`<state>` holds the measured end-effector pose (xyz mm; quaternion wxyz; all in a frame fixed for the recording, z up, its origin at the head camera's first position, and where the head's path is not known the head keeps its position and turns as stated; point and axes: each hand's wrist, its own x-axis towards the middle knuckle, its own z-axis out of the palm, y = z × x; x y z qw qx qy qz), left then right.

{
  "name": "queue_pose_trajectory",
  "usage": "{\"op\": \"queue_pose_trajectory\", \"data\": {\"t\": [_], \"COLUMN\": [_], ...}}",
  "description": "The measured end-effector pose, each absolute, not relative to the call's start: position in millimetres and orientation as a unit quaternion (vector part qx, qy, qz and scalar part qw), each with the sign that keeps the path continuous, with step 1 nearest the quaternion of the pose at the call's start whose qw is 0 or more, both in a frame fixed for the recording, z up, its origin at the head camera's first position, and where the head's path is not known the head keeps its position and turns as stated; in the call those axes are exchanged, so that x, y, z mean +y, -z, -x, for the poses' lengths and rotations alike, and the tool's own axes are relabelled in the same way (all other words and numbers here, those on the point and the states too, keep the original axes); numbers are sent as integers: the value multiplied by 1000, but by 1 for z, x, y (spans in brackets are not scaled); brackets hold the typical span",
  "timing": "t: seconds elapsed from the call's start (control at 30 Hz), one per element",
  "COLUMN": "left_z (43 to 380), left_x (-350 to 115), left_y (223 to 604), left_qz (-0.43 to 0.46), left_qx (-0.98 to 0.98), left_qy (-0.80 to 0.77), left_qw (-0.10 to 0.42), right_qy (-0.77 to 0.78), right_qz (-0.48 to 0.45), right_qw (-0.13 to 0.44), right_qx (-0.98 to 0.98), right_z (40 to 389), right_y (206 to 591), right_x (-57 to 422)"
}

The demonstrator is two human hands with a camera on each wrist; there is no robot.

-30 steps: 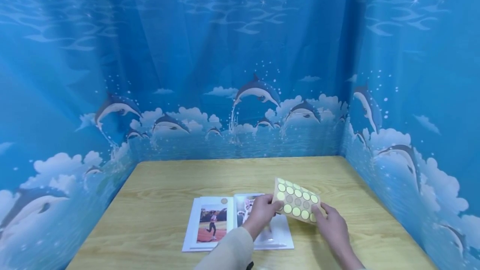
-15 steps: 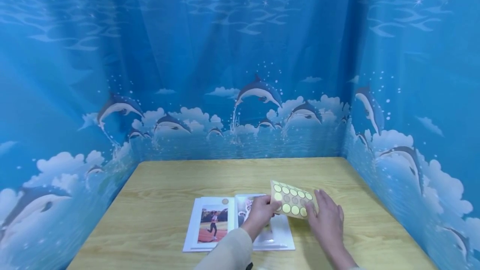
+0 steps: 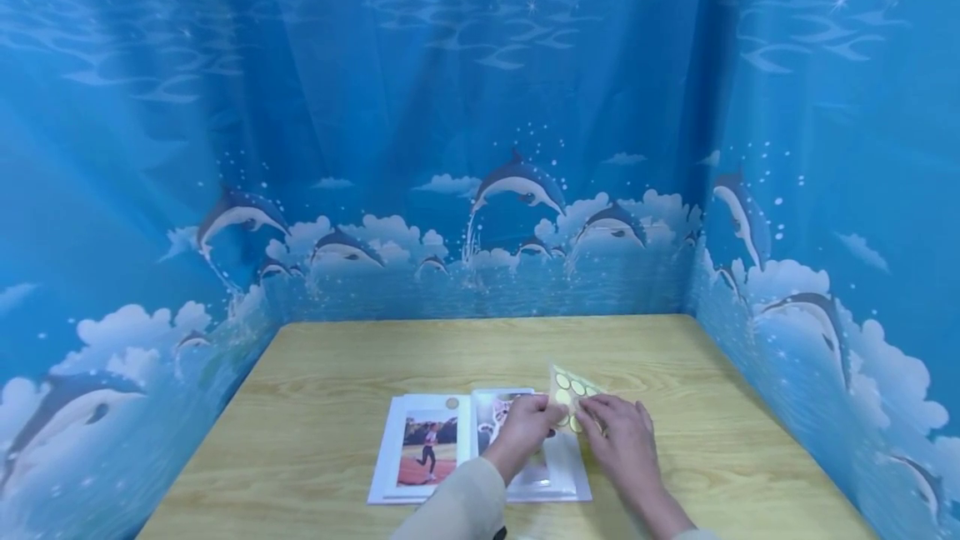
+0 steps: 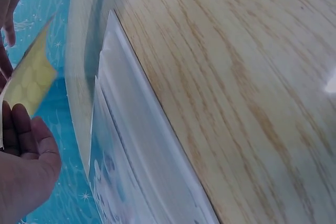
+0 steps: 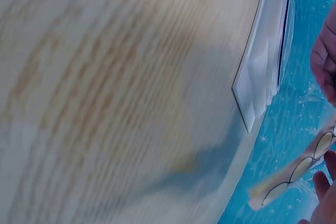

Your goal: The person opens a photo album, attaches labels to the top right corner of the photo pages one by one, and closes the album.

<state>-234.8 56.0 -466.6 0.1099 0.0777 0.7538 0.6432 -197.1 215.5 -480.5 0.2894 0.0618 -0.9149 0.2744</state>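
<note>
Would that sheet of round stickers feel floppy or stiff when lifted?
The sticker sheet is probably light, as it looks thin as card or paper. It may be springy rather than limp: its upper edge stands up past the left hand without drooping.

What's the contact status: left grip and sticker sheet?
Touching. The head view shows the left grip pinching the sticker sheet at its left edge.

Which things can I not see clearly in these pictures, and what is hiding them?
Head view: the right part of the sticker sheet, covered by the right hand; whether its fingertips pinch a sticker cannot be told.
Head view: part of the right-page photo in the open book, behind the left hand.
Left wrist view: the sheet's rest, cut by the left edge.
</note>
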Motion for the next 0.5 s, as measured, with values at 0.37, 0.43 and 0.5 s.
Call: {"op": "queue_pose_trajectory", "data": {"t": [0.37,0.43,0.5], "left_z": [235,235,235], "left_x": [53,53,52], "left_y": [466,467,467], "left_qz": [-109,-113,-118], "left_qx": [735,731,729], "left_qy": [-658,-660,-661], "left_qw": [127,132,135], "right_qy": [-354,-371,-382], "right_qz": [-46,-38,-28], "right_qw": [271,255,236], "right_qx": [-894,-892,-893], "right_z": [196,196,196], "right_y": [477,475,474], "right_x": [210,210,209]}}
